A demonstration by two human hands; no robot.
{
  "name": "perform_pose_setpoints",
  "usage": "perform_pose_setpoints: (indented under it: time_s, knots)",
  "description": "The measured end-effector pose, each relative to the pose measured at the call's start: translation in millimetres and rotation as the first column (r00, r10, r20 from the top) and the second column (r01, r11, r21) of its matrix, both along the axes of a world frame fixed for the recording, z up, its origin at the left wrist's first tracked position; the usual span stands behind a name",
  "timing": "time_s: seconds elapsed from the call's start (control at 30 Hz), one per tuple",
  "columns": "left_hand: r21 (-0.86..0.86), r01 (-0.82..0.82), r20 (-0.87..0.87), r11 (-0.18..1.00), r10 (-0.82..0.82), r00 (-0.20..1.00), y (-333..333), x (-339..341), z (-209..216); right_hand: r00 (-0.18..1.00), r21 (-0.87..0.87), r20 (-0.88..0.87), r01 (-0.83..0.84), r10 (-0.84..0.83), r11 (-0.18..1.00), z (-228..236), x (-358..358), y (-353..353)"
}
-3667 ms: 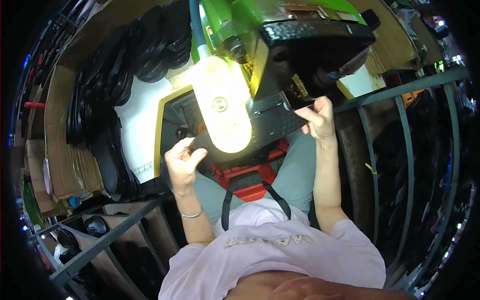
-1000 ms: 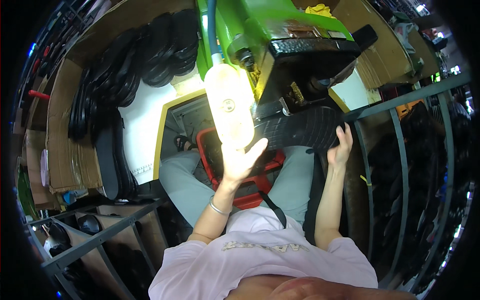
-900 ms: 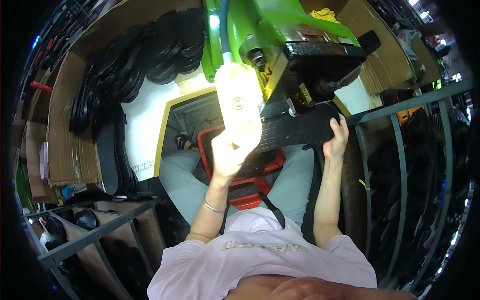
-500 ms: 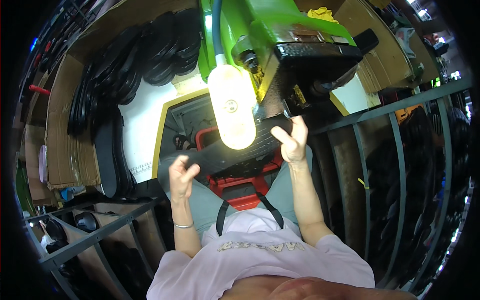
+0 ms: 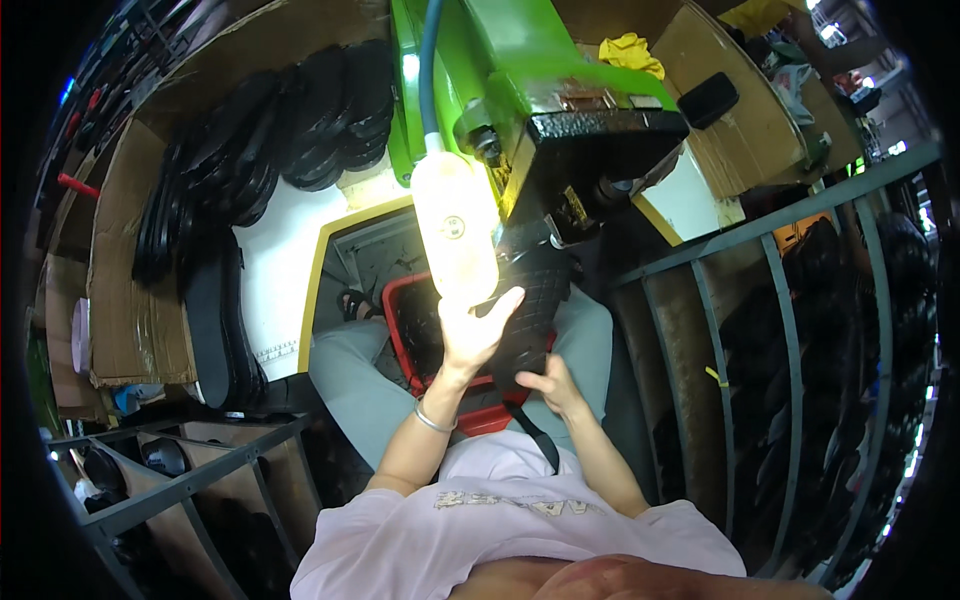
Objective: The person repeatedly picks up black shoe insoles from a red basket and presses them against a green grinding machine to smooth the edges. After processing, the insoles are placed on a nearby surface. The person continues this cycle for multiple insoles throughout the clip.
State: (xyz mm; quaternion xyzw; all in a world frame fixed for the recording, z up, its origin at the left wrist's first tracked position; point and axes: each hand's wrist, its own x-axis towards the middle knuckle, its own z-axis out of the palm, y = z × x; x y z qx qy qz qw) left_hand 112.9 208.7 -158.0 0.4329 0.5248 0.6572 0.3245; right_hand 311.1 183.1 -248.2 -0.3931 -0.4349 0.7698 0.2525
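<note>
A black shoe sole with a grid-patterned face stands nearly upright under the head of a green machine. My right hand grips its near end, thumb on top. On its left edge is my left hand, thumb along the side and fingers curled, their tips partly lost in the glare of a bright oval lamp. The sole's far end runs in beneath the machine's black head, where the contact is hidden. Below the sole, a red bin sits between my knees.
Black soles are stacked on a white worktop beside a cardboard box at left. Metal rack rails flank me on the right and a rack on the left. Yellow cloth lies by a box at back right.
The sole has swung from lying crosswise to pointing away from me. My left hand moved right and forward along it; my right hand came down toward me to the near end.
</note>
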Motion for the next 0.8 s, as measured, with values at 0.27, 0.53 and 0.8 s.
perform_pose_setpoints:
  time_s: [0.27, 0.53, 0.8]
  knots:
    - [0.042, 0.007, 0.326, 0.999, -0.020, 0.945, -14.1, 17.7, -4.7, 0.764, -0.031, -0.022, 0.644, -0.645, 0.764, 55.2, 74.6, 61.5]
    - [-0.008, 0.144, -0.086, 0.990, -0.144, 0.986, -3.9, -59.9, 40.7, 0.940, 0.222, -0.149, 0.334, -0.307, 0.916, 142.5, 20.1, 169.6]
    - [-0.064, 0.159, 0.286, 0.985, -0.134, 0.949, -48.8, -171.9, 12.7, 0.875, 0.164, -0.445, 0.287, -0.189, 0.944, 117.5, -61.6, 103.2]
